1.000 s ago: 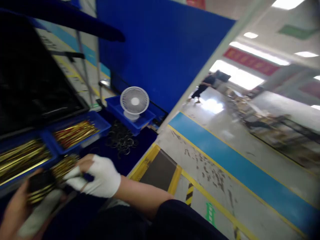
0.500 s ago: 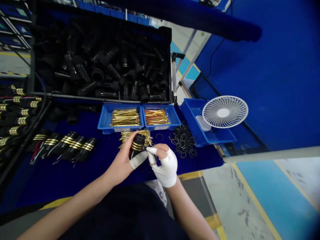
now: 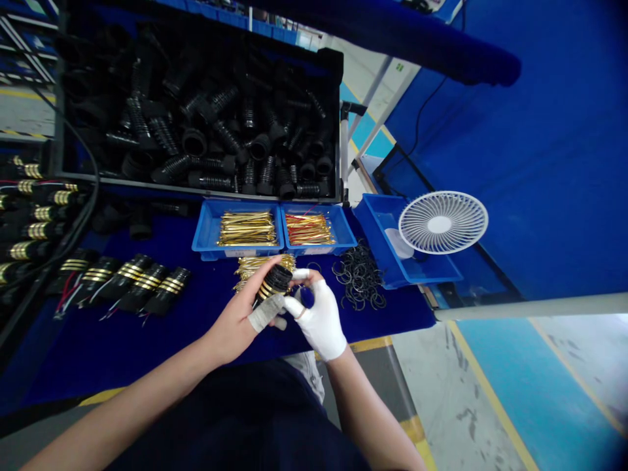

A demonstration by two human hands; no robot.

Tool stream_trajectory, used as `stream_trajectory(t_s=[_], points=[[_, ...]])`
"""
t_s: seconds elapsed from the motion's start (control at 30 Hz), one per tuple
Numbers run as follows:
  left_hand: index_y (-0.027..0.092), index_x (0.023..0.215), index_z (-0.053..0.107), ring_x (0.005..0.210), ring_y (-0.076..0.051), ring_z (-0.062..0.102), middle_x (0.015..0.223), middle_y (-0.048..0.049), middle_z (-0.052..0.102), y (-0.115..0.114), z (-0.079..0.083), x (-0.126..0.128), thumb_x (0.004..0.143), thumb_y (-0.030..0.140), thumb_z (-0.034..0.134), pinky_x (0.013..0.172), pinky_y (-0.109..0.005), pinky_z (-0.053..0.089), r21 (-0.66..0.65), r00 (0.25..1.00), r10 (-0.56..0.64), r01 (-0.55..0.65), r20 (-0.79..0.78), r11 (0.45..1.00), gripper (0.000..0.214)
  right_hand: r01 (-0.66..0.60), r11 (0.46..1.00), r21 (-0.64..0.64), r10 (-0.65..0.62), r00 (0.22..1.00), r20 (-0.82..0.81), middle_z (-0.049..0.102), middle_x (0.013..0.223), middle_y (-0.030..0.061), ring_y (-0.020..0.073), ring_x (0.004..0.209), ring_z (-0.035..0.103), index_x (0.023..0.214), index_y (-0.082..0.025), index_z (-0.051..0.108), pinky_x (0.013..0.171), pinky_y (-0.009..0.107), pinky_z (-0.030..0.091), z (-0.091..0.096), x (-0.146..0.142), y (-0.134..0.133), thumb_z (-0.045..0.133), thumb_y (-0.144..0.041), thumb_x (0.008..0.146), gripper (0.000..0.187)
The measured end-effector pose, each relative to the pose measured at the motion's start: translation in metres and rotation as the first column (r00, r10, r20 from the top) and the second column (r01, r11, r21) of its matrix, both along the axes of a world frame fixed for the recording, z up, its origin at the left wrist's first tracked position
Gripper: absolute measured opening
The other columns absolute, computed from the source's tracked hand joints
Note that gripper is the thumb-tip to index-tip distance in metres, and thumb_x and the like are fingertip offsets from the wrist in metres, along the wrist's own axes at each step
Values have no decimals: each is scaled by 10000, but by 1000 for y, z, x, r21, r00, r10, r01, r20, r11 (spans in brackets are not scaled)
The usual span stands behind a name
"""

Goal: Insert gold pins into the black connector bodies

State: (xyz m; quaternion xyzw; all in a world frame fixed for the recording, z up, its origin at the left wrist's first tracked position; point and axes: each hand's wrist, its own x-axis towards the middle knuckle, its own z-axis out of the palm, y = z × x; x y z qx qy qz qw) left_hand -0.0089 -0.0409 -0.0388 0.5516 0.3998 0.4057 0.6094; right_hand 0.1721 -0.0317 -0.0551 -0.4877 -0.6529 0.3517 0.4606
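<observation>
My left hand [image 3: 241, 320], bare with a wrapped thumb, grips a black cylinder with gold rings [image 3: 273, 283] above the blue bench. My right hand [image 3: 318, 316], in a white glove, pinches at the cylinder's top end with its fingers closed. What the fingertips hold is too small to make out. A loose heap of gold pins [image 3: 252, 265] lies just behind the cylinder. A pile of black rings [image 3: 360, 282] lies to the right of my gloved hand.
Two blue trays [image 3: 207, 234] of gold pins stand behind my hands. A big black bin [image 3: 339, 85] holds ribbed black sleeves. Finished ringed cylinders [image 3: 137, 280] lie in a row at left. A white fan [image 3: 443, 222] sits in a blue tray at right, with floor beyond the bench edge.
The view swung from the aisle at right back down to the bench. Since half a second ago my hands lifted the cylinder slightly and my gloved fingers closed in on its top.
</observation>
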Motion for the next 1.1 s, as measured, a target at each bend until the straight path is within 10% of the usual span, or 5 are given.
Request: stream_trajectory(t_s=[0.23, 0.4, 0.53, 0.9, 1.1], points=[[249, 1597, 292, 1090, -293, 648, 1395, -147, 591, -10, 4, 0, 963, 578, 515, 959, -409, 519, 113, 988, 81, -66, -134, 991, 749, -203, 975, -87, 185, 966, -184, 715, 1157, 54, 254, 1089, 668, 1146, -235, 705, 1027, 375, 489, 11, -13, 1, 872, -343, 691, 496], [172, 1448, 478, 341, -109, 392, 558, 17, 579, -12, 0, 6, 938, 733, 353, 379, -249, 425, -534, 955, 7, 159, 295, 830, 769, -386, 881, -274, 288, 896, -338, 734, 944, 21, 244, 946, 687, 927, -193, 745, 941, 377, 533, 5, -14, 9, 874, -467, 647, 413], [187, 1410, 508, 327, -84, 364, 533, 30, 562, -11, -1, 5, 929, 721, 405, 351, -197, 364, -609, 916, 102, 172, 388, 774, 726, -354, 868, -350, 217, 902, -373, 735, 851, 20, 208, 775, 701, 962, -193, 739, 809, 356, 578, 4, -20, 4, 794, -472, 762, 347], [255, 1532, 324, 707, -204, 649, 988, -84, 675, -33, -19, -42, 966, 541, 519, 686, -358, 550, -69, 985, 104, -114, -136, 991, 664, -211, 976, -55, 217, 965, 147, 763, 1044, 33, 215, 981, 722, 1170, -261, 703, 941, 374, 559, 3, -16, -4, 689, -244, 897, 274], [216, 1239, 652, 1295, -449, 435, 1218, -162, 562, -20, -32, -102, 853, 484, 671, 1119, -634, 296, 552, 410, 521, -50, -748, 832, 470, -188, 967, 172, 111, 918, 381, 715, 1065, 60, 200, 1031, 676, 1080, -227, 712, 954, 350, 543, -7, -11, 39, 628, -153, 926, 190]])
